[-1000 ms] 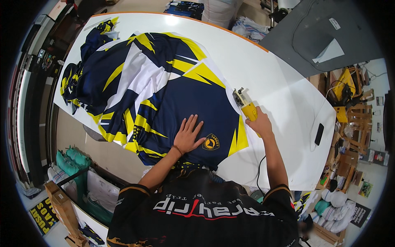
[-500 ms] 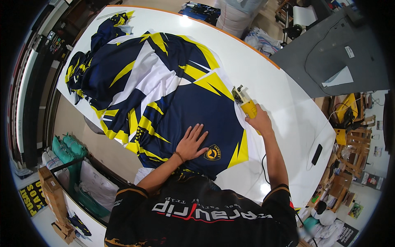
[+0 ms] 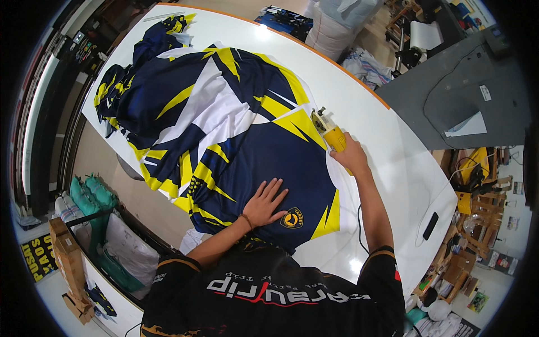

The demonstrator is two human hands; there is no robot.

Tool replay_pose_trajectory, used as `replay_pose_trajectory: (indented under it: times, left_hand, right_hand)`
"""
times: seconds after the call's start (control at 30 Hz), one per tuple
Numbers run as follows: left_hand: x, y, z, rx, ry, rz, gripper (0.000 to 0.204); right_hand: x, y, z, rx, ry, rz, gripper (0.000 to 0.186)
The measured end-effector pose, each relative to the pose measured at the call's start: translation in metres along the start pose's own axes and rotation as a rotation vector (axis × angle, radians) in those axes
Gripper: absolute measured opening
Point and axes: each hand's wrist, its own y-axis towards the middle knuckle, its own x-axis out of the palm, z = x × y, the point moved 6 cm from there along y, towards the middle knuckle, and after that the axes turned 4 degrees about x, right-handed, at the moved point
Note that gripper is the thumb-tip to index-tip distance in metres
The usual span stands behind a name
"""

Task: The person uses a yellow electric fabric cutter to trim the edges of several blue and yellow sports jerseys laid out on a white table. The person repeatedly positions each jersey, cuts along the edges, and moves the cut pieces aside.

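Observation:
Navy, yellow and white printed fabric (image 3: 281, 151) lies spread on a white table, with its farther part rumpled to the left. My left hand (image 3: 264, 203) rests flat on the navy panel, fingers spread, beside a small round-edged emblem (image 3: 291, 218). In my right hand (image 3: 350, 155) is a yellow handheld electric fabric cutter (image 3: 335, 139), gripped by its body. Its metal head (image 3: 320, 120) sits at the right edge of the panel, by a yellow corner and the white margin. Just where the blade meets the cloth is too small to make out.
The white table (image 3: 393, 168) has an orange far edge (image 3: 269, 27). A dark phone-like object (image 3: 430, 226) lies at its right, with a thin white cable. The cutter's dark cord (image 3: 360, 230) runs back past my right forearm. Green bags (image 3: 101, 194) stand at the left below.
The cutter and my right hand have moved slightly farther along the panel's right edge, away from me. My left hand stays flat on the fabric. The whole view has shifted a little.

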Motion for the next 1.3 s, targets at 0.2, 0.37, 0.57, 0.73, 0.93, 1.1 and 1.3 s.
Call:
replay_pose_trajectory:
  times: [0.2, 0.37, 0.57, 0.73, 0.93, 1.1, 1.3]
  left_hand:
    - [0.000, 0.000, 0.000, 0.003, -0.002, -0.010, 0.075]
    - [0.000, 0.000, 0.000, 0.004, -0.006, -0.005, 0.074]
    - [-0.003, -0.001, 0.001, 0.011, 0.003, 0.012, 0.073]
    - [-0.005, -0.001, 0.001, 0.019, 0.002, 0.014, 0.073]
    - [-0.002, -0.001, 0.001, 0.008, -0.004, 0.042, 0.074]
    - [0.001, 0.002, 0.002, -0.008, 0.031, 0.048, 0.077]
    - [0.005, 0.021, -0.007, -0.020, 0.070, 0.034, 0.082]
  right_hand:
    - [0.002, 0.024, -0.026, -0.040, -0.032, 0.031, 0.082]
    - [0.001, 0.040, -0.039, -0.018, -0.020, 0.012, 0.083]
    - [0.002, 0.045, -0.047, -0.043, -0.012, 0.058, 0.082]
    - [0.006, 0.048, -0.035, -0.041, 0.057, 0.058, 0.078]
    - [0.016, -0.009, 0.029, -0.094, 0.338, 0.072, 0.061]
    - [0.034, -0.112, 0.127, 0.184, 0.851, 0.033, 0.040]
    - [0.080, -0.200, 0.276, 0.511, 1.162, 0.221, 0.038]
